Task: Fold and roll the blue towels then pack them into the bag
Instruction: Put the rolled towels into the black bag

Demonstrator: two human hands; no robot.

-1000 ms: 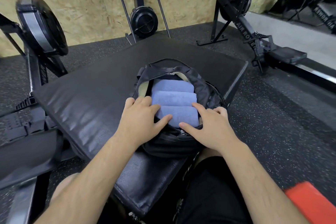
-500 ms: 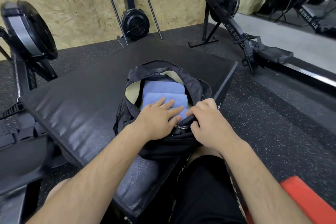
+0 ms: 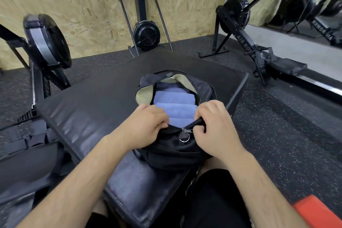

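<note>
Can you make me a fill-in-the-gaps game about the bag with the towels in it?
The rolled terry towels in the black fabric bag are coloured ____. The bag's top is ____, so the towels show. The left hand and the right hand each grip the bag's near edge, and between them hangs a round silver metal ____.
Missing words: blue, open, ring.

Gym, rowing machines [image 3: 246,29] (one lettered AIR ROWER), speckled rubber floor [image 3: 286,135], black padded mat [image 3: 88,102], mirror [image 3: 305,2]
</note>
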